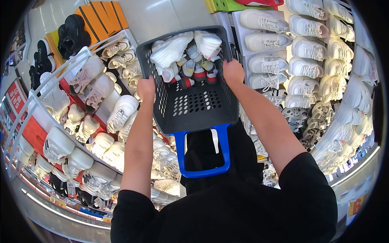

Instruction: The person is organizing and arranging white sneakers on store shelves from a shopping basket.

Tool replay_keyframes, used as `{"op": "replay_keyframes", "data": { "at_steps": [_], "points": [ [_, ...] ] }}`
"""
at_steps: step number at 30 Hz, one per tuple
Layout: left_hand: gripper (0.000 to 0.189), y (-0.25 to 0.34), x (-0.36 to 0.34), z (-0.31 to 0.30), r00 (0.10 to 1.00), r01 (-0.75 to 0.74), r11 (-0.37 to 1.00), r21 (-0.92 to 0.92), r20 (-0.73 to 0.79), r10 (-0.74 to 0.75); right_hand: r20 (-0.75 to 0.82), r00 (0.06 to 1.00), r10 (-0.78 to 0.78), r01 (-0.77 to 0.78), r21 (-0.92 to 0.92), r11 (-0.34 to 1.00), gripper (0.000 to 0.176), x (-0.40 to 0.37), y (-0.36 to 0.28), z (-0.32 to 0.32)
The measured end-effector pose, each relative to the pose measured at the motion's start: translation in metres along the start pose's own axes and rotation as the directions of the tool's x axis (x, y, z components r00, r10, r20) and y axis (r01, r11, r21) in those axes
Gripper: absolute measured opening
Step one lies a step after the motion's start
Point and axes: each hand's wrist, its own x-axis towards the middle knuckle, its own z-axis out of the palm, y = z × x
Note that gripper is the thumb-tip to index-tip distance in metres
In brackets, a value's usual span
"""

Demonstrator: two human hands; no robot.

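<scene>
A dark grey shopping basket [194,117] with a perforated bottom is held out in front of my body. My left hand [146,88] is closed round its left rim, and my right hand [234,73] grips the right rim; the fingertips of both are hidden by the basket wall. Toward me hangs its blue handle [204,175]. At the far end of the basket lie white shoes in clear plastic wrap [173,49]. Beside them are several small shoes with red, grey and yellow parts [198,73].
White sneakers [306,48] stand in rows on the right. On the left, a rack with a white rail [60,73] carries more light shoes. Orange boxes [99,18] and black shoes [74,36] sit at the upper left. Pale floor [162,20] shows ahead.
</scene>
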Motion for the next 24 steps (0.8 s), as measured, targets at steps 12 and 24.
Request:
{"op": "replay_keyframes", "data": {
  "at_steps": [12,24],
  "points": [
    [0.058,0.036,-0.041,0.020,0.609,-0.629,0.774,0.072,-0.574,0.548,0.014,0.999,0.029,-0.029,0.023,0.999,0.035,0.000,0.000,0.000],
    [0.066,0.070,-0.002,0.088,0.842,0.505,-0.419,-0.755,0.538,0.046,-0.017,1.000,0.019,-0.019,0.004,1.000,0.032,-0.004,0.000,-0.003]
  ]
}}
